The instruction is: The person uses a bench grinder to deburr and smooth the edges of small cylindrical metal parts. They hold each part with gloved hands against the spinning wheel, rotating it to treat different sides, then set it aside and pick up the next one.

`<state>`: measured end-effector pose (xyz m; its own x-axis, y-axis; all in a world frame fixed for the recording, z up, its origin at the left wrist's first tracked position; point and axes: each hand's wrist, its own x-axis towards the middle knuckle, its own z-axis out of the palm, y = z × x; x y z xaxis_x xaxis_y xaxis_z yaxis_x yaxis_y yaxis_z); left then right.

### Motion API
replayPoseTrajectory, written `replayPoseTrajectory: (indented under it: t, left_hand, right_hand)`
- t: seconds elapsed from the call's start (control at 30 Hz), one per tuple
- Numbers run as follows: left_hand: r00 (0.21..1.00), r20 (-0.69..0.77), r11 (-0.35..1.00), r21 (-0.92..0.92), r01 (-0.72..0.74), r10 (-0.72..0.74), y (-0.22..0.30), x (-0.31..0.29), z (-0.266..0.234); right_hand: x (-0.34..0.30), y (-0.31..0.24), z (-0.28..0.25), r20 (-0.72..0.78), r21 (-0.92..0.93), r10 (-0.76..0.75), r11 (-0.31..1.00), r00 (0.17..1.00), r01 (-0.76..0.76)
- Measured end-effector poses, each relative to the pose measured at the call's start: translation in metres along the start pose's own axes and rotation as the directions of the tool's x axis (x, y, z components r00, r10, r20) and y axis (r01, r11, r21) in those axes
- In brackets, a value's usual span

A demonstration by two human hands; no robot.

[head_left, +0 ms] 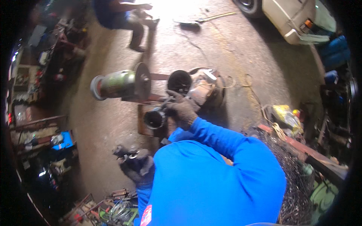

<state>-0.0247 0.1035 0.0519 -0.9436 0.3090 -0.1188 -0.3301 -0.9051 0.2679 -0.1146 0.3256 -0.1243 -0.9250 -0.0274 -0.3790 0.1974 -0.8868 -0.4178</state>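
Note:
My left hand (140, 167), in a dark glove, is closed around small dark metal parts (127, 153) with shiny round ends; their exact kind does not show. Ahead and to the right, my gloved right hand (183, 107) has its fingers bent by the near rim of a black round container (179, 80). Whatever those fingers grip is too small or hidden. A second dark, open-mouthed round container (154, 119) is just left of that hand. Farther left stands a green bench grinder (120, 83) with a wheel on each end.
Beside the black container are a worn boxy object (203, 88) and a cable (247, 84). A shovel (192, 24) lies on the floor ahead. Another person (120, 17) sits at the far left. A vehicle (290, 19) stands far right; metal shavings (294, 177) are heaped near right.

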Motion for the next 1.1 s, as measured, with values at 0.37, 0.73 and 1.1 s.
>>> replayPoseTrajectory:
  t: [0.37,0.73,1.1]
  left_hand:
    - [0.999,-0.032,0.998,0.062,-0.028,0.03,0.003,-0.004,-0.005]
    - [0.999,0.018,0.999,0.015,-0.037,0.037,-0.001,-0.009,-0.005]
    - [0.997,-0.001,0.995,0.07,-0.075,0.075,0.001,-0.014,-0.01]
  right_hand:
    - [-0.01,-0.005,0.018,-0.079,-0.338,-0.105,0.938,0.991,0.072]
    - [-0.017,-0.014,0.036,-0.022,-0.313,-0.081,0.947,0.997,0.07]
    - [-0.03,-0.026,0.054,0.404,0.645,0.152,0.652,0.902,-0.398]
